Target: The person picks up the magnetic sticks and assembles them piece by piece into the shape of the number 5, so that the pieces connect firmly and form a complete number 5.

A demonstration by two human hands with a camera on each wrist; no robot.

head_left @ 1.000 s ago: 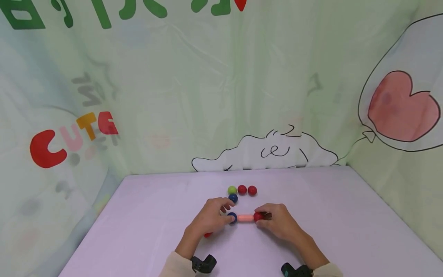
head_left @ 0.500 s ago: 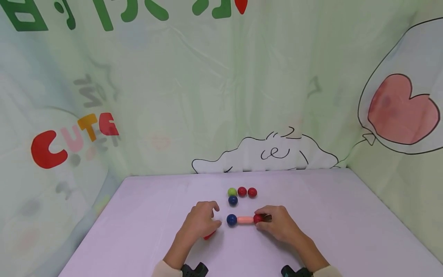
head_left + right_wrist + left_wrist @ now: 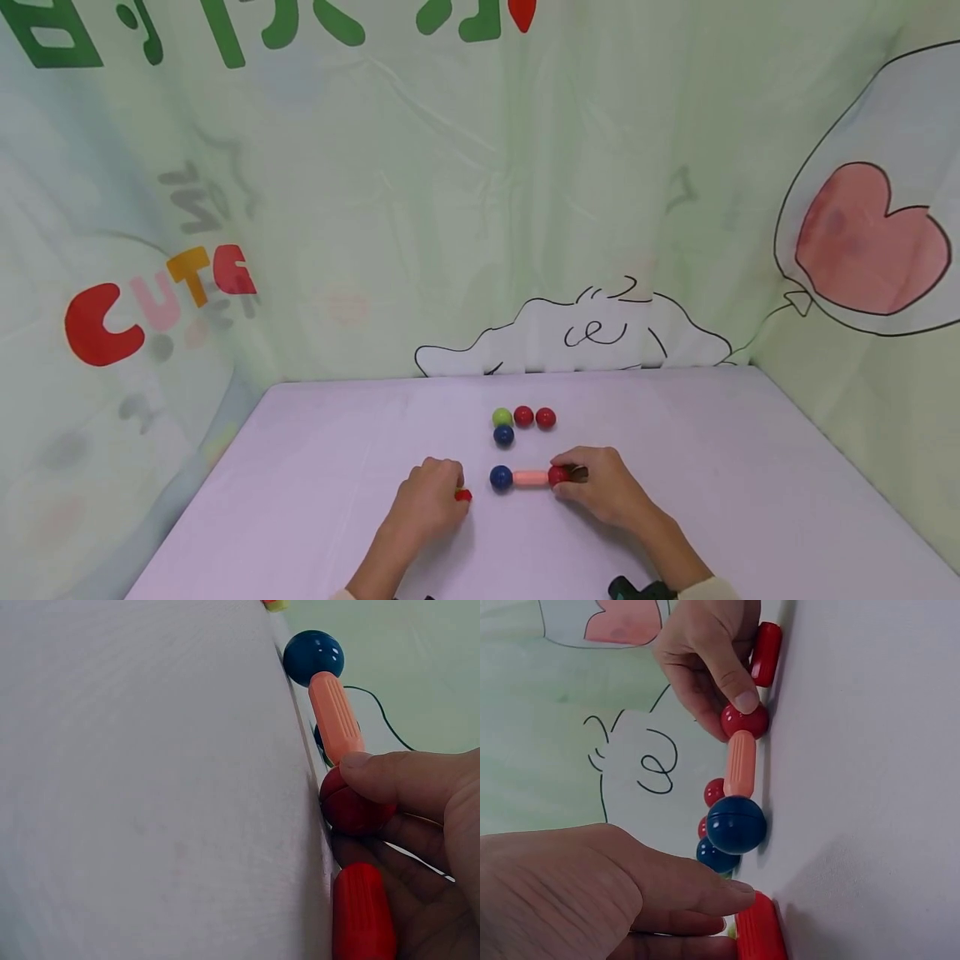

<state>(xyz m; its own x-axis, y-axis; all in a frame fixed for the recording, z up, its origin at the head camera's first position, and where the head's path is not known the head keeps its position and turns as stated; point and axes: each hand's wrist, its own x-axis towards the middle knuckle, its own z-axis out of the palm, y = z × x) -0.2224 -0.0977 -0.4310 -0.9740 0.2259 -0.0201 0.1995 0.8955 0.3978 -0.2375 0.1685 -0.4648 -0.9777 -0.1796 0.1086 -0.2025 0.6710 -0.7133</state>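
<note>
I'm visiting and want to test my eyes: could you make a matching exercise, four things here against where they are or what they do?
Things:
1. Pink rod
2. Green ball
3. Right hand
4. Left hand

Places and states, head view:
A. Touching a red rod, left of every ball
B. Pinching a red ball
C. Left end of the far row
D. Between a blue ball and a red ball

Pairs: 1-D, 2-C, 3-B, 4-A

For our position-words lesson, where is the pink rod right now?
In the head view's lower middle, the pink rod lies between a blue ball on its left and a red ball on its right, which the right hand pinches.
</note>
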